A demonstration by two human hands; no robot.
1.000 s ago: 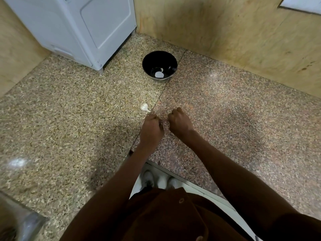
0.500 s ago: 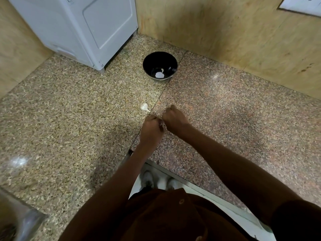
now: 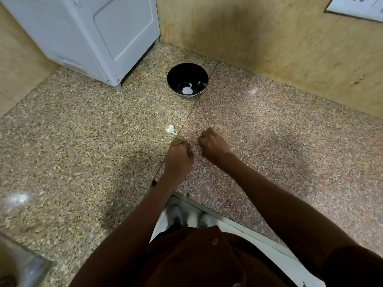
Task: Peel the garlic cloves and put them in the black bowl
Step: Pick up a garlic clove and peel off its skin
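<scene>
The black bowl (image 3: 176, 79) stands at the back of the granite counter, and a white peeled clove (image 3: 187, 91) lies in its bottom. A small whitish unpeeled garlic piece (image 3: 170, 128) lies on the counter between the bowl and my hands. My left hand (image 3: 179, 157) is curled just below it and pinches a small garlic clove (image 3: 189, 150) at its fingertips; most of the clove is hidden. My right hand (image 3: 213, 143) is curled into a loose fist a short gap to the right. I see nothing in its fingers.
A white appliance (image 3: 93, 34) stands at the back left, close to the bowl. Tan walls (image 3: 269, 38) close off the corner behind. The counter's front edge (image 3: 207, 210) runs below my hands, and a metal object (image 3: 18, 266) shows at the bottom left.
My hands were touching over the clove. The right hand has pulled away to the right, leaving a gap. The left hand stays in place.
</scene>
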